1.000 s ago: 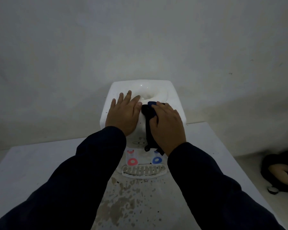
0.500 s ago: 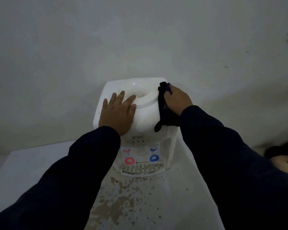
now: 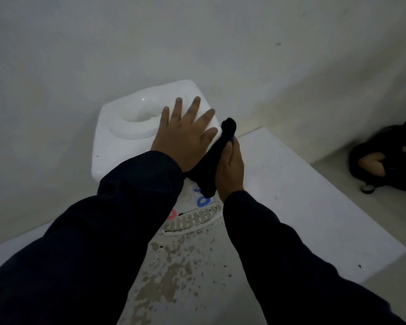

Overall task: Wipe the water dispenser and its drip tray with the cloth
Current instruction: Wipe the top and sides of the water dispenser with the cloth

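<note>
I can read no text, brand or number on my feed. The only signs I see stand on the front panel of the water dispenser (image 3: 117, 146): a blue ring (image 3: 203, 201) with a small blue mark (image 3: 197, 190) above it, too blurred to identify, and a red ring (image 3: 172, 214), partly covered by the left sleeve (image 3: 127, 207). Neither ring shows legible lettering.
</note>
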